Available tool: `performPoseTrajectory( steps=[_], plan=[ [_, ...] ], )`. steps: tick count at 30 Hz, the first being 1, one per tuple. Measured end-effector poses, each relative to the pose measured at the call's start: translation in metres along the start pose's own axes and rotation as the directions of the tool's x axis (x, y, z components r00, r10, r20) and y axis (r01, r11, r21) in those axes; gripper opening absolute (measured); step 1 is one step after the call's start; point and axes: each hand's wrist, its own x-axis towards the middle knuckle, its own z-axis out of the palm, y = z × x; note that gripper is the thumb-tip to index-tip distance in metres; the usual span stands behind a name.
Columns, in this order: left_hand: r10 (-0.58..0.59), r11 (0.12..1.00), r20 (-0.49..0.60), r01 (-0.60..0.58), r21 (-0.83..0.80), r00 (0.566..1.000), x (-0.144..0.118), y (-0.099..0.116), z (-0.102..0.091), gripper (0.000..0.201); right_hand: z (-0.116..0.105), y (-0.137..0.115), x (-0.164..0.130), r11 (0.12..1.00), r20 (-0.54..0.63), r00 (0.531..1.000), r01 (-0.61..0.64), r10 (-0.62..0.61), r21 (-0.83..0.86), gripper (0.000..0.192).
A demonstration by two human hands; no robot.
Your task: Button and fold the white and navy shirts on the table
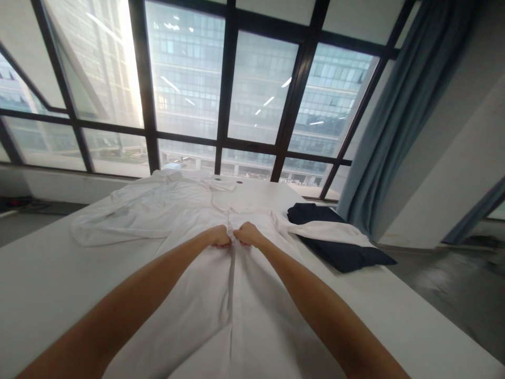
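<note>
Your left hand (221, 236) and right hand (246, 233) grip the white garment (268, 300) — fists nearly touching. Its sleeve (335, 231) crosses dark cloth (341, 257).

Your white table (35, 284) runs toward the windows (189, 79). Directly on it, in front of you, lies a white garment (260, 295); thin white cloth (134, 208) spreads toward the far left, and folded dark cloth (339, 256) lies near your right edge.
</note>
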Motion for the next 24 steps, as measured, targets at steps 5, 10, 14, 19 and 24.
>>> performPoseTrajectory(
  steps=[5, 10, 14, 19, 24],
  plan=[
    [-0.041, 0.987, -0.002, 0.040, -0.157, 0.999, -0.014, -0.001, 0.007, 0.032, 0.015, 0.012, -0.002, 0.880, 0.050, 0.998, 0.003, -0.031, 0.474, 0.020],
    [-0.040, 0.906, -0.125, -0.017, -0.423, 0.991, -0.033, -0.002, 0.015, 0.029, 0.034, 0.024, -0.016, 0.741, -0.033, 0.998, 0.060, -0.051, 0.669, 0.017],
    [-0.032, 0.833, -0.182, -0.074, -0.548, 0.983, -0.037, -0.004, 0.021, 0.028, 0.041, 0.029, -0.020, 0.670, -0.080, 0.994, 0.113, -0.080, 0.734, 0.012],
    [-0.049, 0.847, -0.271, -0.104, -0.522, 0.961, -0.030, -0.007, 0.027, 0.027, 0.044, 0.031, -0.019, 0.671, -0.099, 0.985, 0.169, -0.143, 0.722, 0.011],
    [0.001, 0.890, -0.333, -0.153, -0.430, 0.943, -0.024, -0.011, 0.031, 0.031, 0.044, 0.029, -0.020, 0.620, -0.090, 0.990, 0.138, -0.107, 0.773, 0.015]
  ],
)
